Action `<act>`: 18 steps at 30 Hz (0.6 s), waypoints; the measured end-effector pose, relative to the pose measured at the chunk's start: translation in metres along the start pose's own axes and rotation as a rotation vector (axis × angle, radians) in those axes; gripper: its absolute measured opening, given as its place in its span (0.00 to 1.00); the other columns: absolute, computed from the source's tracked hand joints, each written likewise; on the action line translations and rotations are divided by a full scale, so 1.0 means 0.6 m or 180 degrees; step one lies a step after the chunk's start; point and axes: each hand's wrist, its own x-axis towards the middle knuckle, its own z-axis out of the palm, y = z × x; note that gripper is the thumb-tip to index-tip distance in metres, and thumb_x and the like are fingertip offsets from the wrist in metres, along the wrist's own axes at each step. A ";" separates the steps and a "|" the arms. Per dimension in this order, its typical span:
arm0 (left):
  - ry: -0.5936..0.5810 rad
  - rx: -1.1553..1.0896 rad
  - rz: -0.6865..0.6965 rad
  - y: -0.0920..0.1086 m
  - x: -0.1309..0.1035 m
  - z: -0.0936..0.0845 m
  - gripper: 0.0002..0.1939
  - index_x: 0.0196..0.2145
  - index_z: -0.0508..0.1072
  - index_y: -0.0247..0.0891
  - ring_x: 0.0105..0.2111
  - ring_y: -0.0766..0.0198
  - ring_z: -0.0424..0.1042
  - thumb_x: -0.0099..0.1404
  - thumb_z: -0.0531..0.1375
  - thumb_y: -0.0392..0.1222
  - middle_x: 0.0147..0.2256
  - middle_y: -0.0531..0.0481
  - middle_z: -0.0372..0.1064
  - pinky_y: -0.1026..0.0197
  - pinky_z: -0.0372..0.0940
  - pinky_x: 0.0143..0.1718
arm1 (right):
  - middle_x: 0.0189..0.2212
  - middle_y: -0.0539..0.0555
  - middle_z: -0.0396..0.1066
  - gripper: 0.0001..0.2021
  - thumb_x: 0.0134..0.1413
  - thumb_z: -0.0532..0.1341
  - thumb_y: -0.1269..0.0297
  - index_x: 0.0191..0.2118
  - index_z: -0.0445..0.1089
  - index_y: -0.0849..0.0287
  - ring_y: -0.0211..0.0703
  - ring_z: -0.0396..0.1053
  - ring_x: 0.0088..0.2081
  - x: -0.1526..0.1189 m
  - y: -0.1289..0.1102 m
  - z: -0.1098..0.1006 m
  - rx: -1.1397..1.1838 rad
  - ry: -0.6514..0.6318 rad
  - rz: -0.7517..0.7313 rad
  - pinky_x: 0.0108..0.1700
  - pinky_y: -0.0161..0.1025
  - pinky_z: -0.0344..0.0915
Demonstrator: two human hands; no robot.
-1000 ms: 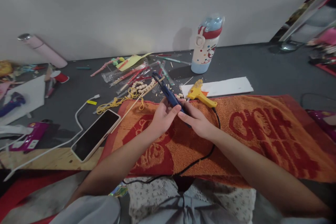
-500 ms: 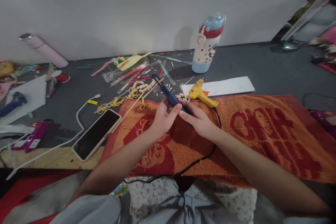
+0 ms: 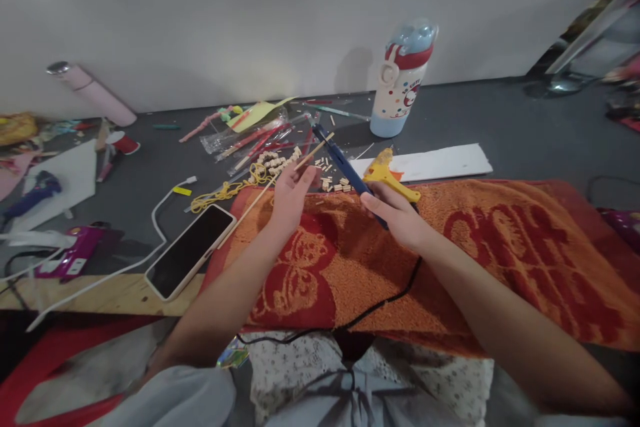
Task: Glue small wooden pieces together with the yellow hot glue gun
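Note:
My left hand (image 3: 290, 197) is at the towel's far edge, with thumb and fingers around a thin wooden stick (image 3: 250, 209); the exact grip is partly hidden. The stick slants up from beside the phone, and its upper end crosses near the tip of a long, narrow dark-blue hand tool (image 3: 345, 165) whose exact kind I cannot make out. My right hand (image 3: 400, 215) is closed on the tool's lower end, thumb on top. Just beyond lie small cut pieces of wood (image 3: 336, 185). A yellow glue gun (image 3: 381, 168) rests behind my right fingers.
An orange and red towel (image 3: 465, 260) covers the front of the table. To the left are a phone (image 3: 193, 250), a white cable (image 3: 156, 213) and yellow string (image 3: 215, 199). A bottle (image 3: 397, 90) stands behind a white strip (image 3: 450, 163). A black cord (image 3: 380, 303) crosses the towel.
My left hand has come off the blue tool and moved left to the wooden stick. The stick's upper end is farther right and higher. My right hand alone keeps the tool.

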 end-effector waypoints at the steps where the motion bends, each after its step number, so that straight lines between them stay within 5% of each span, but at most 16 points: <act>1: 0.0032 0.0050 0.0072 0.001 0.004 -0.004 0.23 0.40 0.74 0.39 0.27 0.70 0.70 0.51 0.70 0.55 0.30 0.52 0.73 0.65 0.67 0.30 | 0.31 0.51 0.62 0.20 0.55 0.56 0.44 0.38 0.64 0.58 0.41 0.58 0.33 0.000 0.000 -0.001 -0.0025 -0.0030 -0.0008 0.40 0.43 0.57; 6: 0.0074 0.0331 0.0313 0.005 0.020 -0.018 0.21 0.34 0.76 0.37 0.20 0.72 0.65 0.48 0.71 0.55 0.23 0.55 0.69 0.67 0.63 0.21 | 0.32 0.51 0.63 0.21 0.56 0.55 0.43 0.39 0.64 0.58 0.42 0.59 0.34 -0.001 0.001 -0.006 -0.0189 -0.0122 -0.0017 0.40 0.43 0.56; 18: 0.0013 0.1049 0.0555 0.020 0.032 -0.040 0.23 0.23 0.75 0.37 0.15 0.71 0.63 0.46 0.69 0.62 0.17 0.56 0.67 0.66 0.60 0.17 | 0.38 0.57 0.71 0.28 0.57 0.52 0.38 0.45 0.66 0.59 0.51 0.67 0.41 -0.002 -0.002 -0.015 -0.0783 -0.0272 -0.0156 0.45 0.47 0.61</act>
